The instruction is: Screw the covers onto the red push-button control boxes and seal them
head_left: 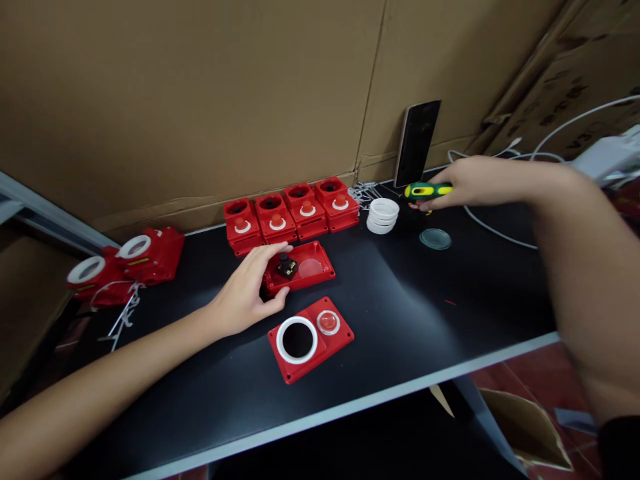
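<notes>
My left hand grips the left end of an open red plastic box, with its fingers on the far side and its thumb on the near side. Inside the box sit a small black part and a clear round disc. A red cover with a white ring and a clear-capped red button lies flat nearer the front edge. Over the back right of the table, my right hand is closed round a screwdriver with a green and yellow handle.
Several red boxes with buttons stand along the cardboard at the back, beside loose screws and stacked white rings. Glass discs lie rightward. A phone leans behind. Two red units sit left; a white cable loops right.
</notes>
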### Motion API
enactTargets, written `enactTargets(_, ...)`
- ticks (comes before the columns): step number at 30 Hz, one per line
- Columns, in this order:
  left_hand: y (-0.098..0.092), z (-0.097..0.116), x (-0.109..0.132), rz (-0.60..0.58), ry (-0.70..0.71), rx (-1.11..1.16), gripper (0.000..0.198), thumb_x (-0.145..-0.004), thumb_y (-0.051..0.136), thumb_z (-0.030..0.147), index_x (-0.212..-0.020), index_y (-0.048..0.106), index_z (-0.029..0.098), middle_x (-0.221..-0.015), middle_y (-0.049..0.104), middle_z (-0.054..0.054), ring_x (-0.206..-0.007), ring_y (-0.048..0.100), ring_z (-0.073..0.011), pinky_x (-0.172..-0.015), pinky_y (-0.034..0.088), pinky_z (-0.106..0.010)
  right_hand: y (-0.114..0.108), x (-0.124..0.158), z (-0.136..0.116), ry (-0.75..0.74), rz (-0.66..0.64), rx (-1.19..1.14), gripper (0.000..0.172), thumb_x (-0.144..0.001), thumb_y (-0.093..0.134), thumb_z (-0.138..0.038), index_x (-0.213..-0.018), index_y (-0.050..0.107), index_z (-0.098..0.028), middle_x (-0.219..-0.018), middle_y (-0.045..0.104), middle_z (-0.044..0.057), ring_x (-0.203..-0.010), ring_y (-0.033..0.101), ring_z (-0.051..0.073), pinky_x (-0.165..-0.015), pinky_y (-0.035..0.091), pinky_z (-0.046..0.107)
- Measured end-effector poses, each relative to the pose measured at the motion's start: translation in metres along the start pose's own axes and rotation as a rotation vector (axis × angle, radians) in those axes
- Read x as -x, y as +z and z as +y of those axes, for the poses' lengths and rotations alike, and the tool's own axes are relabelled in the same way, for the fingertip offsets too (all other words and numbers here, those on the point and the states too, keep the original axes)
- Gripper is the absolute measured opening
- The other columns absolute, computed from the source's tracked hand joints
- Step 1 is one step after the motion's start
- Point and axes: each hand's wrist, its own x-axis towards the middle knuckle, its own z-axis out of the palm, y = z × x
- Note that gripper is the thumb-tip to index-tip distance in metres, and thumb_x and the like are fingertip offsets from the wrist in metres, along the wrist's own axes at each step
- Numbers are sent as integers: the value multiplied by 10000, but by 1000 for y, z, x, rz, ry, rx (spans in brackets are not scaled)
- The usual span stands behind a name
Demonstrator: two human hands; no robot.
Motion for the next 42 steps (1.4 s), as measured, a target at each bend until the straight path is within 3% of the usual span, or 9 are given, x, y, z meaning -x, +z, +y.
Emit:
enactTargets(3,0,0,0,4,-4,-4,679,-1050,707,232,-1667,423,220,-1553,700,-173,-1457,704,-328,-1245,615,-563,-7,8,-12,23,-216,186,358,-789,948,-378,-833,877,-29,-593,739,18,-523,445,35,-693,330,330)
enactTargets(8,3,-3,0,26,-46,-8,684,-1022,744,273,-1633,443,212,-1566,651,-190,-1455,689,-349,-1236,621,-578,-13,17,-25,-28,-33,312,264,-976,867,-330,-1006,881,-68,-834,816,93,-632,471,87,-756,395,360)
enactTargets(13,5,-6,0,20,-79,33,675,-1017,791,320,-1600,463,233,-1483,674,-156,-1367,727,-323,-1183,652,-548,17,34,-45,-578,269,75,115,-1008,743,-263,-995,815,-175,-1028,801,165,-902,718,262,-786,531,401)
enactTargets(17,3,-5,0,8,-68,75,670,-1013,845,357,-1578,499,256,-1459,702,-137,-1334,742,-317,-1165,658,-544,56,64,-77,-912,171,-5,378,-998,675,-201,-1365,763,-196,-1397,778,152,-1170,789,299,-783,602,374)
enactTargets(21,2,-2,0,39,-13,46,671,-1013,868,400,-1568,524,250,-1465,705,-154,-1350,730,-338,-1155,659,-552,85,92,-101,-1115,78,10,329,-1038,641,-217,-1356,724,-198,-1437,788,109,-907,793,192,-580,494,300)
enactTargets(25,3,-1,2,70,25,10,678,-1013,874,411,-1571,524,248,-1473,701,-166,-1359,725,-346,-1150,658,-548,99,104,-107,-1088,58,108,397,-1032,656,-240,-1416,708,-155,-1564,733,163,-735,760,178,-520,467,325)
enactTargets(29,3,-1,2,88,34,-9,644,-1015,875,398,-1541,538,242,-1433,715,-157,-1320,734,-334,-1120,669,-526,102,106,-109,-1025,-42,174,552,-978,739,-251,-1520,670,-166,-1683,638,204,-826,818,230,-532,508,331)
enactTargets(34,2,1,2,95,28,-13,634,-1004,887,384,-1529,554,258,-1384,720,-137,-1259,746,-325,-1076,681,-519,100,104,-112,-888,-241,-107,545,-938,760,-180,-1471,653,-221,-1619,666,148,-1084,834,262,-790,685,390)
enactTargets(42,2,3,3,115,81,-40,668,-1009,886,346,-1565,526,266,-1422,688,-148,-1297,734,-334,-1088,678,-525,103,103,-117,-728,-261,-474,508,-900,759,-142,-1399,676,-194,-1390,726,136,-1241,782,299,-1066,676,489)
